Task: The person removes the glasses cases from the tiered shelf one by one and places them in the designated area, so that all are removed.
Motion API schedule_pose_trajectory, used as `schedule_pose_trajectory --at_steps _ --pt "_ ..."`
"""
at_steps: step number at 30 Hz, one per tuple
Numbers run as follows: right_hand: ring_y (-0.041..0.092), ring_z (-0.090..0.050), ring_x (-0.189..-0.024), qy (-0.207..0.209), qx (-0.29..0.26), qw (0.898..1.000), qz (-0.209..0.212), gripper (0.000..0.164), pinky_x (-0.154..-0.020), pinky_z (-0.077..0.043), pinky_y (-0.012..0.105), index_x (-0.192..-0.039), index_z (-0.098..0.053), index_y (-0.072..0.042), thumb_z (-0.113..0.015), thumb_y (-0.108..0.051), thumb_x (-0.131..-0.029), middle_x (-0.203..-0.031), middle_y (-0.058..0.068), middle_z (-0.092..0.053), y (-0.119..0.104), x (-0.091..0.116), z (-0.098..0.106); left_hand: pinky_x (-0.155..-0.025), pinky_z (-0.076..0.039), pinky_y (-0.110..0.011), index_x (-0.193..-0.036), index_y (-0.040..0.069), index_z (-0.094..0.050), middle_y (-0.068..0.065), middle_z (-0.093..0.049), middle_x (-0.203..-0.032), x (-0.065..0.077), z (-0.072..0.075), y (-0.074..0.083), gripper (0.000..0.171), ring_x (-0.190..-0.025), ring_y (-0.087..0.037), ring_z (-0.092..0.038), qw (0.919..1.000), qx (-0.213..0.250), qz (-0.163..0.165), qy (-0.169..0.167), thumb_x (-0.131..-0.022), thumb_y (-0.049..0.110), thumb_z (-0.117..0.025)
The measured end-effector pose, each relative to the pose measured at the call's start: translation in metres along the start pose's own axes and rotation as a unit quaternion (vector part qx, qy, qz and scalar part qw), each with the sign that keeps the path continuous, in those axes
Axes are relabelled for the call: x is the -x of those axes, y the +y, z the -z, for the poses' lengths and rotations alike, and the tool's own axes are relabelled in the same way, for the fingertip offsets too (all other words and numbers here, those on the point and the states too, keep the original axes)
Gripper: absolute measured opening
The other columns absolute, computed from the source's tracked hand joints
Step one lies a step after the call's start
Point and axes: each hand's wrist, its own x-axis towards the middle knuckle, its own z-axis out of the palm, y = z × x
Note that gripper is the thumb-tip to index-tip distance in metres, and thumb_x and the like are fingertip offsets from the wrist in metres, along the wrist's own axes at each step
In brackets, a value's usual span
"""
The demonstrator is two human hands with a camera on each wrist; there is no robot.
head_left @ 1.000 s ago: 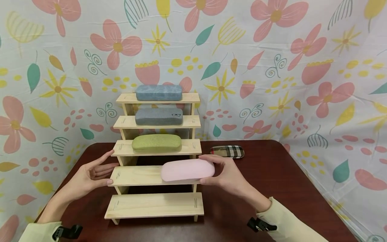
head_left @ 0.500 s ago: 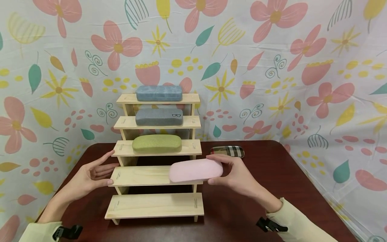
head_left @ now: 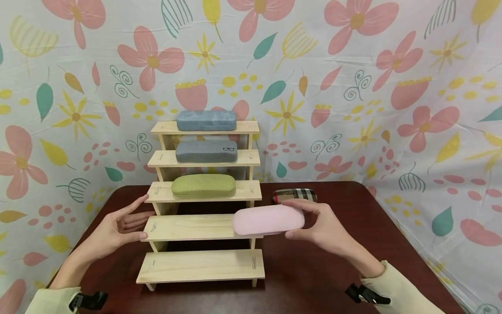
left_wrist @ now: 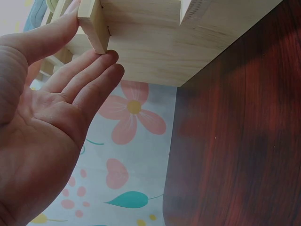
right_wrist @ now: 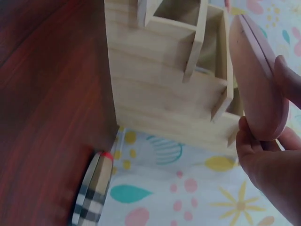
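My right hand [head_left: 327,226] grips a pale pink glasses case [head_left: 268,220] by its right end. The case is held at the right part of the second tier from the front, its right half sticking out past the board. In the right wrist view the pink case [right_wrist: 257,80] sits between thumb and fingers. My left hand [head_left: 113,229] touches the left ends of the wooden stepped rack [head_left: 192,226] with straight fingers. Further up the rack, one per tier, are a green glasses case [head_left: 204,186], a grey case [head_left: 205,151] and a blue case [head_left: 206,121].
A plaid glasses case [head_left: 294,195] lies on the dark red-brown table [head_left: 345,205], behind my right hand. The rack's front tier [head_left: 200,266] is bare. A flower-print cloth [head_left: 333,144] hangs behind and beside the table.
The right hand has moved the pink glasses case to the right, from over the tier to partly beyond its right end. The left hand has stayed at the rack's left side.
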Motion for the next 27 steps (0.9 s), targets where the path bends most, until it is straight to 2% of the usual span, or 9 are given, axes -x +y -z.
schedule_pose_trajectory --at_steps 3,8,14,21,24,27 --pt "0.021 -0.066 -0.106 0.003 0.003 1.0 -0.005 0.067 -0.081 -0.057 0.029 -0.138 -0.071 -0.021 -0.097 -0.013 -0.077 -0.136 -0.002 -0.068 0.002 0.004 0.008 -0.082 -0.063 -0.035 -0.168 0.005 -0.024 0.001 -0.058 -0.151 0.0 0.0 0.0 0.095 -0.132 -0.011 -0.06 1.0 -0.002 -0.001 0.001 -0.09 -0.016 -0.074" --pt "0.021 -0.067 -0.105 0.01 0.005 1.0 0.004 0.066 -0.081 -0.057 0.028 -0.139 -0.071 -0.012 -0.095 -0.007 -0.078 -0.135 0.0 -0.068 0.01 0.01 0.022 -0.082 -0.063 -0.035 -0.169 0.006 -0.023 0.0 -0.059 -0.15 0.0 0.001 0.001 0.096 -0.132 -0.011 -0.06 1.0 -0.002 0.004 0.0 -0.09 -0.015 -0.074" --pt "0.021 -0.067 -0.105 0.009 -0.002 1.0 0.008 0.066 -0.082 -0.058 0.028 -0.14 -0.069 -0.01 -0.093 -0.004 -0.079 -0.137 0.005 -0.067 0.02 0.017 0.036 -0.095 -0.057 -0.027 -0.169 0.009 -0.023 -0.004 -0.058 -0.151 0.0 0.0 0.002 0.104 -0.132 -0.012 -0.06 0.9998 -0.017 0.01 0.002 -0.086 -0.013 -0.081" --pt "0.018 -0.067 -0.109 0.013 0.007 1.0 0.009 0.066 -0.083 -0.057 0.026 -0.141 -0.069 -0.012 -0.092 -0.002 -0.08 -0.139 0.008 -0.066 0.029 0.028 0.05 -0.102 -0.051 -0.023 -0.17 0.014 -0.021 0.005 -0.047 -0.16 -0.001 -0.005 0.003 0.115 -0.137 -0.01 -0.055 0.9996 -0.017 0.024 0.002 -0.08 -0.009 -0.088" --pt "0.02 -0.069 -0.106 0.016 0.005 1.0 0.001 0.066 -0.082 -0.058 0.027 -0.141 -0.069 -0.012 -0.092 -0.003 -0.08 -0.138 0.007 -0.066 0.035 0.032 0.056 -0.103 -0.05 -0.022 -0.17 0.014 -0.021 0.002 -0.048 -0.16 0.0 -0.006 0.003 0.115 -0.137 -0.01 -0.055 0.9996 -0.021 0.018 0.007 -0.08 -0.01 -0.088" --pt "0.021 -0.07 -0.105 0.019 0.001 1.0 -0.011 0.066 -0.081 -0.059 0.029 -0.141 -0.068 -0.011 -0.092 -0.004 -0.081 -0.139 0.007 -0.066 0.043 0.035 0.062 -0.103 -0.05 -0.022 -0.17 0.013 -0.02 -0.011 -0.047 -0.16 0.001 -0.007 0.002 0.116 -0.137 -0.01 -0.055 0.9995 -0.024 0.017 0.012 -0.08 -0.01 -0.088"
